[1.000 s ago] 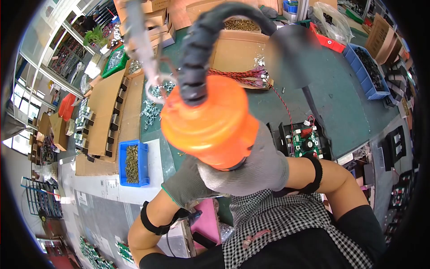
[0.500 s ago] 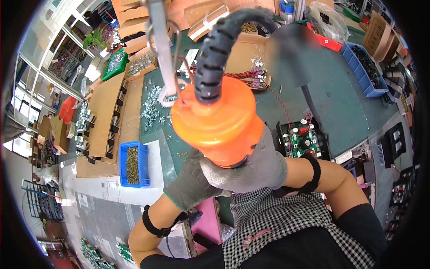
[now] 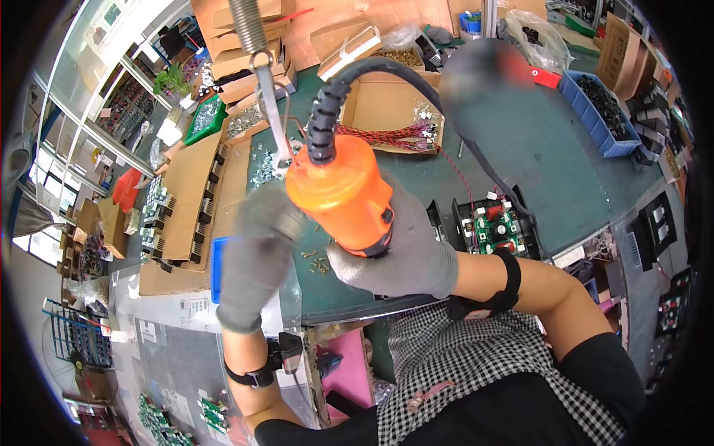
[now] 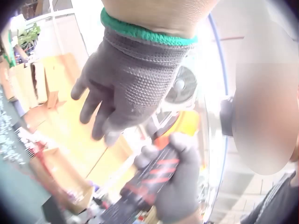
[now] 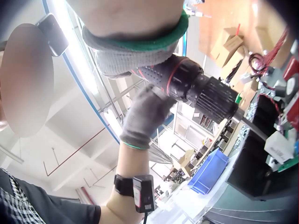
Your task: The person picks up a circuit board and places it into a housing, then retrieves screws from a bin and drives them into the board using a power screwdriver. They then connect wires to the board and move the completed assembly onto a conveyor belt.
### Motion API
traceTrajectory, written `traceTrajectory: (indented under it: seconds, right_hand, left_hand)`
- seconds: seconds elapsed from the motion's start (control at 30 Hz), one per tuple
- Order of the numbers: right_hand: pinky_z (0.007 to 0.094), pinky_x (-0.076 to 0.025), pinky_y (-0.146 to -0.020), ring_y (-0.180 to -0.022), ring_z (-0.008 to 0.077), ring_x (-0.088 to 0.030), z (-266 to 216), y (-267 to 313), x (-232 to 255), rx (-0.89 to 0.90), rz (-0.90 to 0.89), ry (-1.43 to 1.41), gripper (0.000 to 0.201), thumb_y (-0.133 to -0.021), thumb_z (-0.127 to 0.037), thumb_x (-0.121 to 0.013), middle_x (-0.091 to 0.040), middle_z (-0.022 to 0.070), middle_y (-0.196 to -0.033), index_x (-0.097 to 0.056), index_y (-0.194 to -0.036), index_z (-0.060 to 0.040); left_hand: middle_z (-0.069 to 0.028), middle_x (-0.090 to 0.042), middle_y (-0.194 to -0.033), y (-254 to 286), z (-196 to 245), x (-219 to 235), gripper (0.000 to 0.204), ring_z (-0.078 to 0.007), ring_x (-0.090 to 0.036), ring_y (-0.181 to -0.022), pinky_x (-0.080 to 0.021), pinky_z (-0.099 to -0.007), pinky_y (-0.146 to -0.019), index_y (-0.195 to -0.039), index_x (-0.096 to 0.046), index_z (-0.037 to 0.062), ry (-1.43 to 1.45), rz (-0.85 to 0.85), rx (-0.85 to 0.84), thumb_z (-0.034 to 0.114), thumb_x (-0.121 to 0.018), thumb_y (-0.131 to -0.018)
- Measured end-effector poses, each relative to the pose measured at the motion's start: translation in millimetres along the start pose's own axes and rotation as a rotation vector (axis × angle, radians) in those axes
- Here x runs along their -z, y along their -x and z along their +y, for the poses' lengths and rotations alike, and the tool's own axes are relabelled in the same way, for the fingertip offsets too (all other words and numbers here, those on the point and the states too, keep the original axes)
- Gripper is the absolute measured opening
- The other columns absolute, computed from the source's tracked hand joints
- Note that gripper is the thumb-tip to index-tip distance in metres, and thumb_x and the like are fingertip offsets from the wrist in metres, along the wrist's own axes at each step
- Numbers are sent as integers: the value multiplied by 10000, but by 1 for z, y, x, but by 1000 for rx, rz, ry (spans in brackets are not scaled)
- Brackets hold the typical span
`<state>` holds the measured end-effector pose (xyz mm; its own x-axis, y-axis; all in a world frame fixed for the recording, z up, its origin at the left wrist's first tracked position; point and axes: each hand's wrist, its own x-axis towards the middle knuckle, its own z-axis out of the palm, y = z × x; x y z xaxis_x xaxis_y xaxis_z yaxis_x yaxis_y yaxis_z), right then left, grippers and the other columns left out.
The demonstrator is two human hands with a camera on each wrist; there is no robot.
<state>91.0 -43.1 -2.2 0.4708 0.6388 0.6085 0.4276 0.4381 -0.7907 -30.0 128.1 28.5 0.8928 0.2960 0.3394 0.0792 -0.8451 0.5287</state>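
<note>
The right hand [image 3: 405,256] grips the orange power screwdriver [image 3: 342,195] above the green worktop [image 3: 550,163], while the left hand [image 3: 256,256], fingers relaxed, holds nothing beside it.

**A crowded workshop under bright daylight**

I see a green-topped table [image 3: 565,171] strewn with cardboard boxes [image 3: 245,44] and blue bins [image 3: 602,111]. Tall windows [image 3: 104,111] line the left side. Overhead, pale ceiling beams [image 5: 79,130] glare with light.
</note>
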Motion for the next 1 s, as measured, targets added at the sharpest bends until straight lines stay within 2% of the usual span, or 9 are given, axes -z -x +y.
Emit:
traceTrajectory:
  seconds: [0.07,0.13,0.17,0.43,0.5,0.57,0.67,0.87,1.0]
  right_hand:
    - [347,-463,-916,-1027,205,-596,0,-3,-2,43,39,7,620,-725,-87,-752,-581,118,-1168,-459,-1265,-10]
    - [368,-498,-796,-873,298,-635,2,-5,-7,122,93,20,485,-732,-103,-730,-585,135,-983,-494,-1151,-42]
    - [367,-499,-799,-877,297,-638,-3,-3,-8,-14,93,-67,500,-736,-135,-751,-590,136,-990,-496,-1156,-38]
    - [410,-513,-793,-929,360,-649,-25,-2,5,-2,16,211,602,-720,-237,-804,-624,152,-1013,-499,-1198,-35]
    - [394,-511,-783,-905,325,-653,-10,-12,4,214,57,304,573,-720,-218,-797,-626,140,-1015,-509,-1180,-34]
    - [380,-510,-781,-904,292,-650,-7,-7,1,59,77,8,592,-715,-212,-801,-625,126,-1023,-503,-1195,-35]
    - [368,-507,-804,-934,255,-641,2,-6,2,93,73,-56,649,-696,-225,-822,-620,116,-1052,-494,-1219,-25]
    - [390,-496,-890,-1017,287,-625,12,-6,-2,196,80,94,703,-688,-268,-832,-599,149,-1132,-489,-1245,-12]
    - [410,-506,-871,-1019,335,-636,17,-11,-6,300,127,255,714,-691,-297,-824,-607,176,-1130,-491,-1253,-10]
  left_hand:
    - [-201,-561,-1208,-13,58,10,706,-328,-605,-1046,-479,-369,-945,-1337,-465,-13,701,433,45,231,-810,-771]
    - [-168,-521,-1278,-12,90,-6,836,-269,-571,-1104,-432,-381,-1002,-1404,-376,-39,496,392,-255,266,-819,-764]
    - [-155,-505,-1303,-12,100,-15,898,-248,-559,-1122,-418,-386,-1020,-1436,-333,-45,329,423,-366,282,-824,-759]
    - [-122,-571,-1177,-14,99,-21,755,-205,-583,-1041,-469,-355,-932,-1270,-477,-18,29,511,-324,317,-835,-695]
    - [-123,-584,-1151,-17,100,-17,767,-216,-599,-1013,-482,-355,-902,-1257,-504,-8,-61,514,-316,373,-838,-681]
    - [-116,-606,-1108,-22,101,-17,800,-228,-617,-983,-496,-358,-877,-1250,-522,2,-110,535,-350,437,-843,-660]
    - [-98,-634,-1049,-19,101,-20,898,-221,-642,-960,-500,-352,-879,-1260,-525,8,-236,598,-347,544,-843,-615]
    - [-113,-613,-1108,-32,94,-25,821,-226,-636,-995,-497,-346,-899,-1319,-442,5,-60,637,-352,380,-773,-667]
    - [-122,-595,-1155,-30,108,-37,772,-232,-630,-1024,-496,-344,-915,-1370,-373,5,290,678,-167,230,-719,-717]
